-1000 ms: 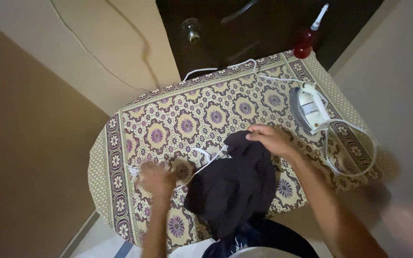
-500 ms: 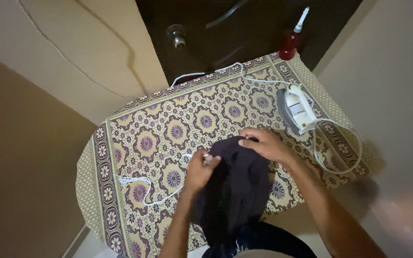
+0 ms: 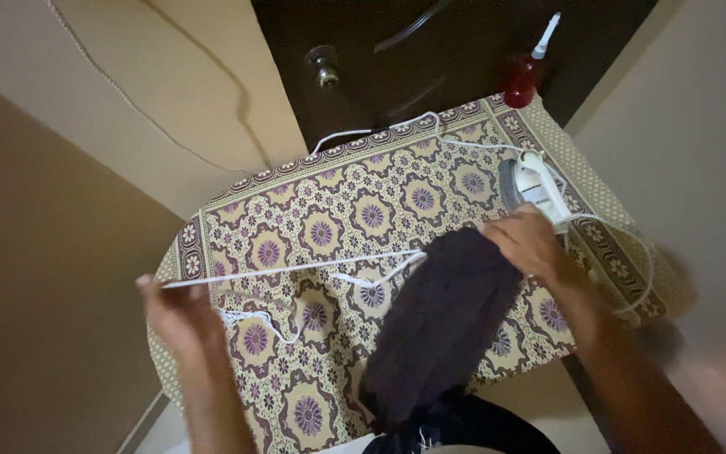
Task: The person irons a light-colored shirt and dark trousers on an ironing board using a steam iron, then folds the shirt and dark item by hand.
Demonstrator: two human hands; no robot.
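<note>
The dark garment (image 3: 443,324) lies on the ironing board (image 3: 313,227), its long axis running from the near edge, where its lower end hangs over, up and to the right toward the iron (image 3: 535,189). A white cord (image 3: 296,267) comes out of its top end and runs almost straight to the left across the board. The right hand (image 3: 527,244) is at the top end of the garment, fingers closed on the cloth, just beside the iron. The left hand (image 3: 174,315) is well apart from it, past the left edge of the board, and is closed around the far end of the cord, which looks taut. A slack loop of cord lies on the board near this hand. The right hand is the nearer one to the garment.
</note>
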